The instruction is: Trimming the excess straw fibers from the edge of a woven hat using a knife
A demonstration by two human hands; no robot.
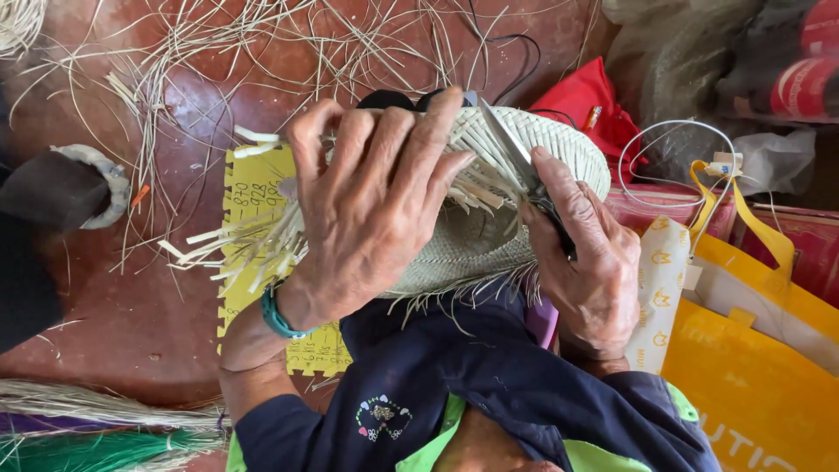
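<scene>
Red-brown floor strewn with pale straw trimmings, a half-woven hat on my lap

My left hand point(371, 205) lies spread over the woven straw hat point(524, 157), fingers apart and pressed on its rim, pinning the loose strand ends point(249, 245) that fan out toward the yellow foam mat point(253, 188). My right hand point(590, 262) is closed round the dark handle of a knife point(507, 144), the blade lying flat against the weave just beside my left fingertips. I judge the risk is there: if the hat shifts on my knees, the edge could nick a finger or cut into the finished plaiting instead of the stray ends
</scene>
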